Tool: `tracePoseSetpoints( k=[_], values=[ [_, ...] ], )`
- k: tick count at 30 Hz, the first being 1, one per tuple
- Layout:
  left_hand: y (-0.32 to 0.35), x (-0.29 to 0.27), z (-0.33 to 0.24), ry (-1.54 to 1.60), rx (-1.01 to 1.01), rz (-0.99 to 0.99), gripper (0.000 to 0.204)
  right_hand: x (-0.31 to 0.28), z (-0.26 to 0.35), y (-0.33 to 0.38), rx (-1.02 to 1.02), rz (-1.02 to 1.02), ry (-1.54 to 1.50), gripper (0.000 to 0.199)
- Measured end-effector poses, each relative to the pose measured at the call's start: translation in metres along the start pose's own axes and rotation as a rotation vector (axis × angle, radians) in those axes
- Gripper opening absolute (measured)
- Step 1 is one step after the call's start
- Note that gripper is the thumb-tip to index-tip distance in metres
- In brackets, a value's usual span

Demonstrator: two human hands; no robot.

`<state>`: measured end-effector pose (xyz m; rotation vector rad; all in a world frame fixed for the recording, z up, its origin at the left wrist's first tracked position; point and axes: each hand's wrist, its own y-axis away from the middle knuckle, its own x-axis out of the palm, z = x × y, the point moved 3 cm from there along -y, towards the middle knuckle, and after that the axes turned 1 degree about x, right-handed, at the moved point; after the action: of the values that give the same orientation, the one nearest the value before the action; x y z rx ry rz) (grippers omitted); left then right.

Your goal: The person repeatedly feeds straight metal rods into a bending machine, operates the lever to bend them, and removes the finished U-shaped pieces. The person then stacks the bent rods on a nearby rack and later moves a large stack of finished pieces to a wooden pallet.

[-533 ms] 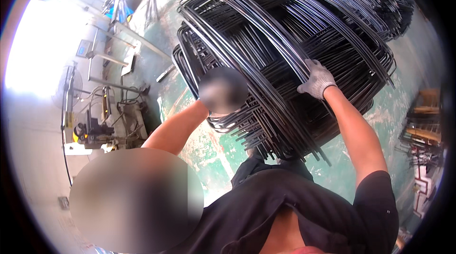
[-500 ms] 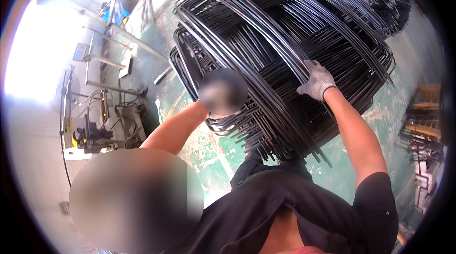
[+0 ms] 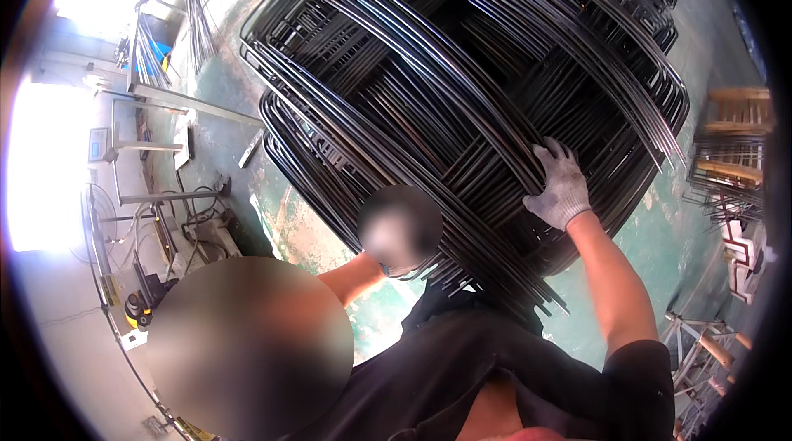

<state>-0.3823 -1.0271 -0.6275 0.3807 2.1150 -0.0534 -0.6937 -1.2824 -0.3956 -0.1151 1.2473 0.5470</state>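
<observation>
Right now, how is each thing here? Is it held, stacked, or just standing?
Big stack of bent black steel rods: piled crosswise, tilted up off the green floor, held.
Right hand in a white knit glove: laid flat on the rods, fingers spread.
Left hand: blurred, at the stack's lower edge; grip unclear.
Grey metal frame stand: upright, untouched.

A big pile of bent black metal rods (image 3: pixel 462 94) sits on the green floor. The rods are long, thin and shiny. They lie crossed over each other in layers.
</observation>
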Motion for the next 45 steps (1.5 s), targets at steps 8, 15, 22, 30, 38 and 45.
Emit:
tracePoseSetpoints(
  k=[8,15,22,30,38,45],
  values=[
    [-0.032,-0.040,-0.003,0.541,-0.273,-0.021,0.046,-0.012,0.010,0.002,0.017,0.012,0.007,0.094],
    [-0.025,-0.042,-0.005,1.164,-0.360,-0.230,0.045,-0.020,0.012,0.012,0.028,0.067,0.037,0.101],
    [-0.021,-0.101,-0.037,0.874,-0.296,-0.337,0.044,-0.031,0.021,0.018,0.025,0.127,0.070,0.109],
    [-0.007,-0.172,-0.098,-0.035,-0.238,-0.195,0.047,-0.040,0.024,0.021,-0.011,0.135,0.054,0.108],
    [0.010,-0.202,-0.143,-0.124,-0.236,-0.328,0.043,-0.044,0.020,0.026,-0.049,0.088,0.011,0.099],
    [0.069,-0.211,-0.135,-0.071,-0.186,-1.006,0.017,-0.051,0.032,0.048,-0.054,0.012,0.052,0.091]
  ],
)
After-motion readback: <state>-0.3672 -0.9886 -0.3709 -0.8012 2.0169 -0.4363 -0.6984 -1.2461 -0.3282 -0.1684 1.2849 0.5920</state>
